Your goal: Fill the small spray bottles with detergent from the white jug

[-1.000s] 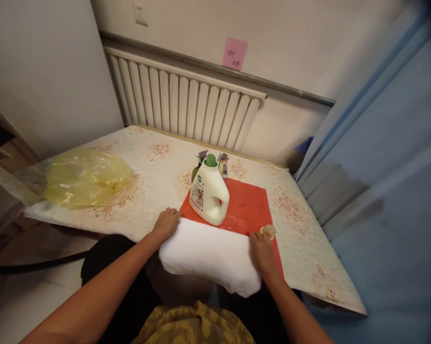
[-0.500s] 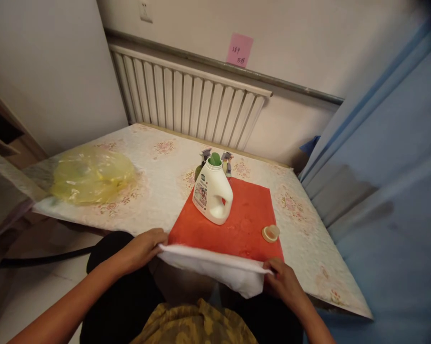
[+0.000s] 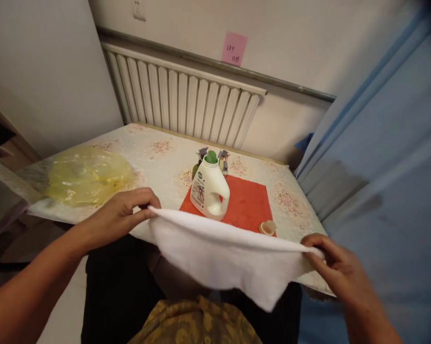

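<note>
A white cloth (image 3: 222,253) is stretched between my two hands, its top edge taut and the rest hanging over my lap. My left hand (image 3: 129,210) pinches one upper corner; my right hand (image 3: 335,263) pinches the other. Behind the cloth, a white detergent jug (image 3: 208,188) with a green spout and no cap on stands upright on a red mat (image 3: 246,200). Near the mat's right edge lies a translucent cap (image 3: 268,228). The cloth hides the front of the mat.
Two spray bottles (image 3: 223,161) stand partly hidden behind the jug. A crumpled yellow plastic bag (image 3: 89,177) lies on the left of the flowered tablecloth (image 3: 161,165). At the back is a radiator (image 3: 179,95), and a blue curtain (image 3: 380,143) hangs along the right.
Both hands have risen from the table's front edge and moved farther apart. The white cloth is lifted and spread wider, now covering the front of the red mat from view.
</note>
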Demonstrator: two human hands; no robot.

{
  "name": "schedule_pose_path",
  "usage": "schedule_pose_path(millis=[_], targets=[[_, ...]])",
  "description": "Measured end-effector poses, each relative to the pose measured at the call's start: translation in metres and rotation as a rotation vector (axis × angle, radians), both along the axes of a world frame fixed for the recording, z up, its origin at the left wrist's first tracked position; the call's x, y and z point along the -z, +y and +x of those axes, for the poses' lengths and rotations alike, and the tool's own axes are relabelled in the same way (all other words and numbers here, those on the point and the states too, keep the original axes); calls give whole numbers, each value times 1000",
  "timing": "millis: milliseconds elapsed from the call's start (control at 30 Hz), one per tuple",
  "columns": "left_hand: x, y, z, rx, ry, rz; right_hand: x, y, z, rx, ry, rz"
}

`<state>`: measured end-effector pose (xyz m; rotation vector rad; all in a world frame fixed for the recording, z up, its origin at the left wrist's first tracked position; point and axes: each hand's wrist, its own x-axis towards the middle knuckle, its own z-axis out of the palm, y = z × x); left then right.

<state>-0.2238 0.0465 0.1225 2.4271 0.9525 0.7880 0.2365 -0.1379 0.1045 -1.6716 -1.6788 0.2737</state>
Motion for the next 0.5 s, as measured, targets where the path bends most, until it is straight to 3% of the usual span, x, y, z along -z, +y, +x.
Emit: schedule_pose_path(millis=[100,167,233,400,500], targets=[[-6,-9,0,8,-97,195,0,-9,0,62,-53,186],[13,-19,-1,15,-123,237,21,-14,-4,80,-83,239],[52,-29,-1,-10,-93,179,60,-15,-12,77,-99,224],[185,-46,5,-131,13,-80,181,-11,-32,125,-105,94],[235,-56,7,-226,19,-163,223,-15,-38,166,-136,9]])
